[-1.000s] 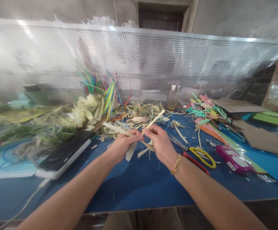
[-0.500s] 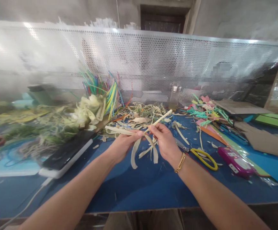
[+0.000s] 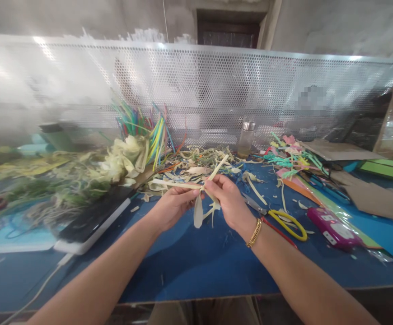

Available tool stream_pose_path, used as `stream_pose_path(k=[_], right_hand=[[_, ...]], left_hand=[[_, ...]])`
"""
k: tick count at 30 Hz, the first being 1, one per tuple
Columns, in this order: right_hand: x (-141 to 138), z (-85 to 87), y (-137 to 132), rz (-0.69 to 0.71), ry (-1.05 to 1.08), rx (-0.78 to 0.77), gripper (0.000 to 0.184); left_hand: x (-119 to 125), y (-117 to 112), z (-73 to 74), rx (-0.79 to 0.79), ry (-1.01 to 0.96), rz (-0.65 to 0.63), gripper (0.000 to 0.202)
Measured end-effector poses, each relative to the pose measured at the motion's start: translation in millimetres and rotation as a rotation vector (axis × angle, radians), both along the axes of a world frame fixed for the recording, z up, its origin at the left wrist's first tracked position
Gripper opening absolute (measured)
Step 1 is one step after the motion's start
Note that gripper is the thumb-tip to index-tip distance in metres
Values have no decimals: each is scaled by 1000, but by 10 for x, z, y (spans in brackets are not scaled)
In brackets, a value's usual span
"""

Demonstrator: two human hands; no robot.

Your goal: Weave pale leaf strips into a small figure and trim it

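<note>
Pale dried-leaf strips (image 3: 198,214) are pinched between my two hands above the blue table. My left hand (image 3: 176,201) closes thumb and fingers on them, with one pale length pointing out to the left. From the grip of my right hand (image 3: 224,194), which touches the left fingertips, another pale length (image 3: 219,165) slants up and to the right. Loose ends hang down below the fingers. Where the strips cross is partly covered by my fingertips. Yellow-handled scissors (image 3: 289,225) lie just right of my right hand.
Leaf scraps (image 3: 199,162) are heaped behind my hands. A glass bottle (image 3: 246,139) stands by the perforated metal screen (image 3: 223,85). At left lie a black-and-white device (image 3: 95,219) and dried leaves (image 3: 128,155). To the right are a purple device (image 3: 332,228) and cardboard (image 3: 376,198).
The upper right strip now stands steeper. Both hands are closer together at the crossing, and the hanging ends have drawn inward and up.
</note>
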State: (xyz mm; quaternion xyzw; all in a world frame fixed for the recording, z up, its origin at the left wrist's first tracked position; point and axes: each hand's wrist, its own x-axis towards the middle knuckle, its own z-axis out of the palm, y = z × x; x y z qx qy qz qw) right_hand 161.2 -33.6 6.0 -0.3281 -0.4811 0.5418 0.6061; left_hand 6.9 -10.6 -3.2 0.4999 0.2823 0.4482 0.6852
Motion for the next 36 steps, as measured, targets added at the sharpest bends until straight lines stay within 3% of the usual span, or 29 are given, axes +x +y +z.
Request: stream_pose_path(k=[7, 18, 27, 31, 36], right_hand=[[21, -44, 34, 84, 8, -14, 25], [43, -17, 0, 286, 54, -142, 31], [-23, -93, -24, 375, 109, -166, 35], [-68, -122, -33, 318, 85, -162, 39], [-33, -116, 15, 63, -15, -99, 40]], left_hand=[[-36, 7, 38, -51, -13, 6, 14], [-37, 23, 22, 64, 22, 38, 22], [-63, 4, 40, 19, -17, -50, 26], [-29, 4, 7, 4, -67, -21, 26], [10, 45, -70, -67, -84, 63, 23]])
